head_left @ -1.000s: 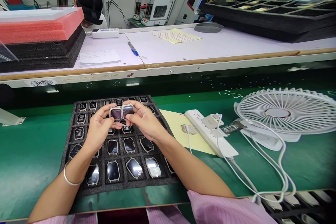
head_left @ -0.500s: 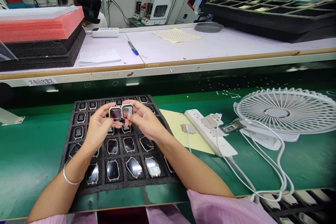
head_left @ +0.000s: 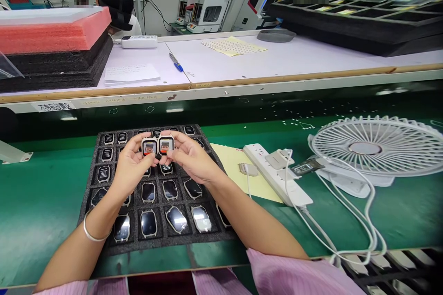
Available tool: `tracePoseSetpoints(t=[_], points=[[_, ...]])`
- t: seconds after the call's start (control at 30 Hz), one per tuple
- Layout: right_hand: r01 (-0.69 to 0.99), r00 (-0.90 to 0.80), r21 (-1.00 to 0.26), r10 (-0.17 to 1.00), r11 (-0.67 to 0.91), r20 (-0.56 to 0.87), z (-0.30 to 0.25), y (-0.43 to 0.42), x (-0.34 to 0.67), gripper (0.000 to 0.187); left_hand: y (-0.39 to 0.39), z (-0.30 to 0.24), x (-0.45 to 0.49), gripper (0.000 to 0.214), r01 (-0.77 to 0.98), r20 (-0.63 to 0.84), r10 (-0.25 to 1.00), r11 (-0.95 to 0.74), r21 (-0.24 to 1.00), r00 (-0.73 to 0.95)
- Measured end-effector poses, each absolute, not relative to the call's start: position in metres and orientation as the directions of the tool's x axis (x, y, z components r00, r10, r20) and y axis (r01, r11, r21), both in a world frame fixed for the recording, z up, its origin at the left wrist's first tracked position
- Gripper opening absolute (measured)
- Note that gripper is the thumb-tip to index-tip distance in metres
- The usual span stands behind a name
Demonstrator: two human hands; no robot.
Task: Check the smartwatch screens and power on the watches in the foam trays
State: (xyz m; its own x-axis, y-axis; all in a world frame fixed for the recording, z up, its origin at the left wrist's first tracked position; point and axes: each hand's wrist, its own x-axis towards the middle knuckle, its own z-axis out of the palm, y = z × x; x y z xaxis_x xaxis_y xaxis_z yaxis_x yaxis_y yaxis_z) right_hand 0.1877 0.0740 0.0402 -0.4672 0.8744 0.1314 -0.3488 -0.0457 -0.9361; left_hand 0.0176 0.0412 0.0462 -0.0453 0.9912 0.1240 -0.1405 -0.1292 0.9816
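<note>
My left hand is closed on one smartwatch, its thumb at the lower screen edge. A second smartwatch is gripped by my right hand. Both watches are strapless with light metal cases, held side by side with lit screens facing me; each screen shows a picture with red at the bottom. Below them lies a dark grey foam tray with rows of pockets. Watches in the far rows show lit text, while those in the near rows, such as one watch, have dark screens. My hands hide part of the tray.
Right of the tray are a yellow sheet, a white power strip with chargers and cables, and a white fan. A raised shelf crosses behind, bearing foam stacks and a pen. A person sits beyond.
The left watch's screen has gone from a dark view to a brighter picture. Its thumb has shifted slightly onto the screen's lower edge. Both watches have moved slightly left.
</note>
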Motion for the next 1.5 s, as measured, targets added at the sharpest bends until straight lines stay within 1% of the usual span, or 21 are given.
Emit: tracePoseSetpoints(t=[0.13,0.37,0.53,0.77,0.93,1.0,1.17,1.33,1.5], points=[[-0.37,-0.453,-0.927,0.884,-0.064,0.12,0.0417,0.0735,0.1878,0.048,0.0403,0.0454,0.0171,0.053,-0.134,0.137,0.99,-0.14,0.981,-0.028],[-0.358,-0.448,-0.932,0.887,-0.06,0.115,0.0426,0.0735,0.1877,0.047,0.04,0.0452,0.0165,0.053,-0.129,0.127,0.992,-0.128,0.983,-0.014],[-0.341,-0.462,-0.935,0.883,-0.097,0.077,0.0415,0.0733,0.1893,0.04,0.0395,0.0465,0.0175,0.047,-0.108,0.11,0.993,-0.114,0.988,-0.041],[-0.347,-0.462,-0.933,0.883,-0.093,0.084,0.0402,0.0731,0.1888,0.039,0.0391,0.0468,0.0179,0.044,-0.1,0.111,0.992,-0.116,0.988,-0.053],[-0.345,-0.466,-0.932,0.882,-0.11,0.068,0.0389,0.0734,0.1878,0.033,0.0388,0.0467,0.0179,0.038,-0.087,0.111,0.992,-0.115,0.989,-0.053],[-0.344,-0.466,-0.934,0.881,-0.099,0.078,0.0384,0.0733,0.1877,0.036,0.0393,0.0457,0.0178,0.039,-0.089,0.119,0.991,-0.124,0.988,-0.057],[-0.36,-0.461,-0.931,0.879,-0.063,0.119,0.0379,0.0729,0.1886,0.05,0.0408,0.0437,0.0172,0.051,-0.112,0.147,0.989,-0.15,0.982,-0.032],[-0.371,-0.472,-0.926,0.874,-0.079,0.115,0.0391,0.073,0.189,0.052,0.0404,0.045,0.0178,0.053,-0.142,0.144,0.989,-0.146,0.979,-0.025],[-0.348,-0.47,-0.933,0.878,-0.092,0.088,0.041,0.0726,0.1891,0.049,0.04,0.0455,0.0176,0.052,-0.122,0.139,0.99,-0.141,0.982,-0.027]])
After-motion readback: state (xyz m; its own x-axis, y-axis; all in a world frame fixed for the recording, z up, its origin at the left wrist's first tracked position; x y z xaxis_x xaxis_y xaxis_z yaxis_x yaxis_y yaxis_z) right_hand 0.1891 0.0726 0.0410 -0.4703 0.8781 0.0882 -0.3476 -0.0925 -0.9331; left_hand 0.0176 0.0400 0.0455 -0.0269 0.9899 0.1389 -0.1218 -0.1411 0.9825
